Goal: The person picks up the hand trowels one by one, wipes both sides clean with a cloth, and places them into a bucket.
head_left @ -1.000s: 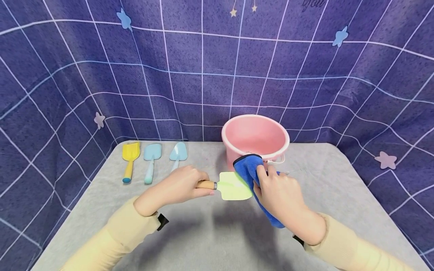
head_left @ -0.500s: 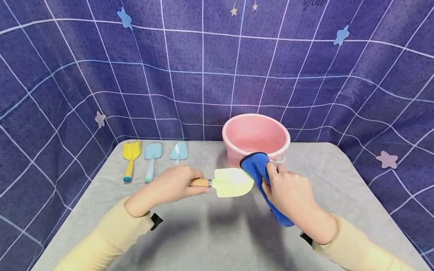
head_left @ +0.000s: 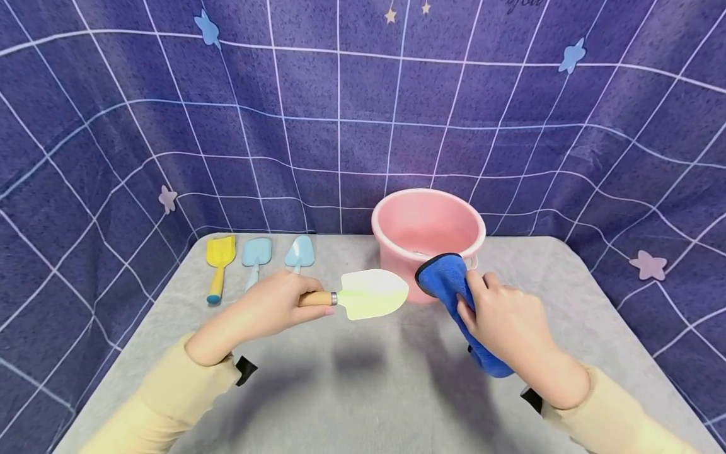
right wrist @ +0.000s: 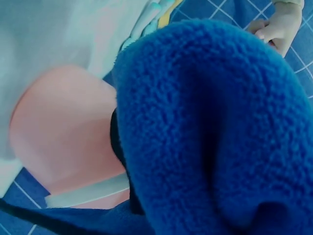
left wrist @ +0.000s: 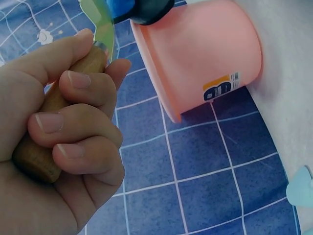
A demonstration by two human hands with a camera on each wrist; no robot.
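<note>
My left hand grips the wooden handle of a trowel with a pale yellow-green blade. The trowel is held above the table, its blade pointing right. In the left wrist view the fingers are curled round that handle. My right hand holds a blue cloth with a dark edge, bunched and hanging down. A gap separates the cloth from the trowel's tip in the head view. Folds of the cloth fill most of the right wrist view and hide the right fingers there.
A pink bucket with a white handle stands at the back, behind the cloth. To the left lie a yellow toy shovel, a light blue shovel and a light blue pointed spade, partly hidden by my left hand. A dark blue curtain surrounds the grey table.
The left hand and trowel have moved left, while the right hand and cloth have moved right. The cloth, which overlapped the blade's tip before, is now apart from it.
</note>
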